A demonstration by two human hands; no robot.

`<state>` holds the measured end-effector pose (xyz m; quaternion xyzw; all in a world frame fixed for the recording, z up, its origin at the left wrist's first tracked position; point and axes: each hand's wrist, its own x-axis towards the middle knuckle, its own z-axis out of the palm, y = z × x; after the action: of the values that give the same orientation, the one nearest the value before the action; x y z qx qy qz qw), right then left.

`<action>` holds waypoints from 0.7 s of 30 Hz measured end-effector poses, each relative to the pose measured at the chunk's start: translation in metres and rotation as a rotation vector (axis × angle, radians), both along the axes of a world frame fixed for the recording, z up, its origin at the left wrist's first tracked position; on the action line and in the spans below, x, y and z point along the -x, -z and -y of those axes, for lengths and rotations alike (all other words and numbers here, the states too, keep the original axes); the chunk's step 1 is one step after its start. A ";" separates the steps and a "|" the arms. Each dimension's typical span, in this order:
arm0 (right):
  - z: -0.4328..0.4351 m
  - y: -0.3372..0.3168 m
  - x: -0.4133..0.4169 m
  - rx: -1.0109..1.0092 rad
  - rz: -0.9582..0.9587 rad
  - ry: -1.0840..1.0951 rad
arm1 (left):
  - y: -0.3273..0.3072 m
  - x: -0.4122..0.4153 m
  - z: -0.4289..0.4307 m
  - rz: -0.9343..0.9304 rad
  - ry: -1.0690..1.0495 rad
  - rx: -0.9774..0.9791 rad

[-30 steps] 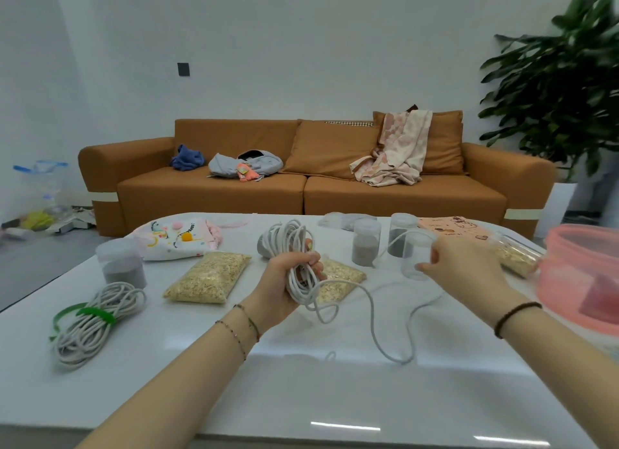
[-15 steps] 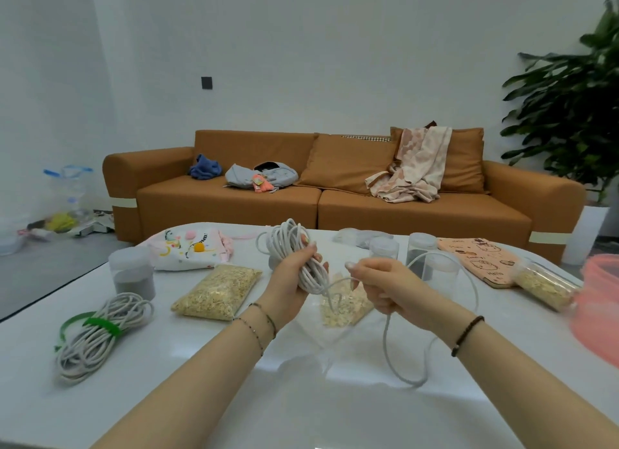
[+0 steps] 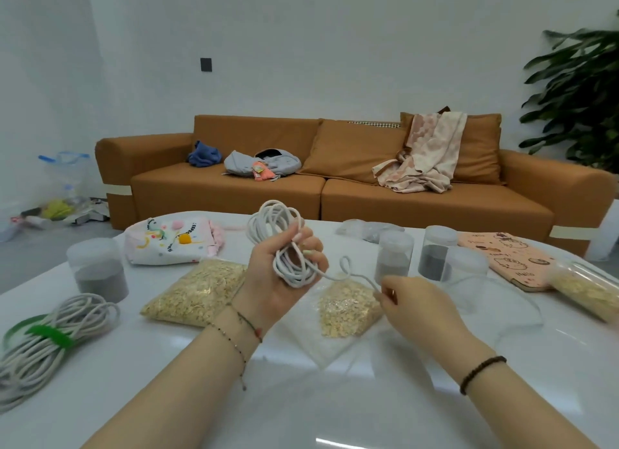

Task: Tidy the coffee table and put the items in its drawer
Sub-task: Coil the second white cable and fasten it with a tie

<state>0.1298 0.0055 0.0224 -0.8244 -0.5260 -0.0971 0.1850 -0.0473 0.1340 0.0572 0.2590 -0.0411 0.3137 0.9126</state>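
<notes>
My left hand [image 3: 283, 281] grips a coil of white cord [image 3: 278, 227] raised above the white coffee table [image 3: 301, 391]. A short loose end of the cord runs right to my right hand [image 3: 413, 301], which pinches it just above a bag of oats [image 3: 348, 309]. A second bag of oats [image 3: 197, 289] lies left of my left wrist. Another coil of grey cord with a green tie [image 3: 50, 334] lies at the table's left edge. The drawer is not in view.
Lidded clear jars of grey powder [image 3: 97, 271] [image 3: 393, 259] [image 3: 435, 256], an empty clear jar [image 3: 465, 271], a white printed pouch [image 3: 170, 239], a pink notebook [image 3: 509, 259] and a jar of oats [image 3: 586, 286] stand on the table. An orange sofa [image 3: 335, 187] is behind.
The long loose tail of cord has been wound onto the coil in my left hand; only a short end remains. My right hand came in from the right and now sits lower, near the oats bag.
</notes>
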 end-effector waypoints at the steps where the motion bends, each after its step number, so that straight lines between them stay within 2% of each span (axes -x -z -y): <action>1: 0.000 0.001 -0.003 -0.023 -0.066 -0.015 | 0.002 -0.004 0.006 -0.029 0.020 -0.035; 4: 0.006 0.007 -0.001 -0.042 -0.300 -0.137 | 0.015 -0.011 0.012 -0.070 0.009 -0.121; 8: 0.007 0.006 0.014 0.030 -0.354 -0.325 | 0.026 -0.014 0.009 -0.079 -0.045 -0.154; 11: 0.003 0.003 0.021 -0.007 -0.597 -0.384 | 0.025 -0.014 0.011 -0.068 -0.055 -0.160; 17: 0.007 -0.003 0.030 0.013 -1.281 -0.491 | 0.018 -0.012 0.019 -0.035 -0.007 -0.114; 21: 0.009 0.002 0.035 0.135 -1.453 -0.590 | 0.016 -0.012 0.025 -0.009 0.043 -0.119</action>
<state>0.0950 -0.0031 0.0207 -0.5171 -0.4753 0.5515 0.4500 -0.0349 0.1092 0.0416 0.3133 -0.0611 0.2899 0.9023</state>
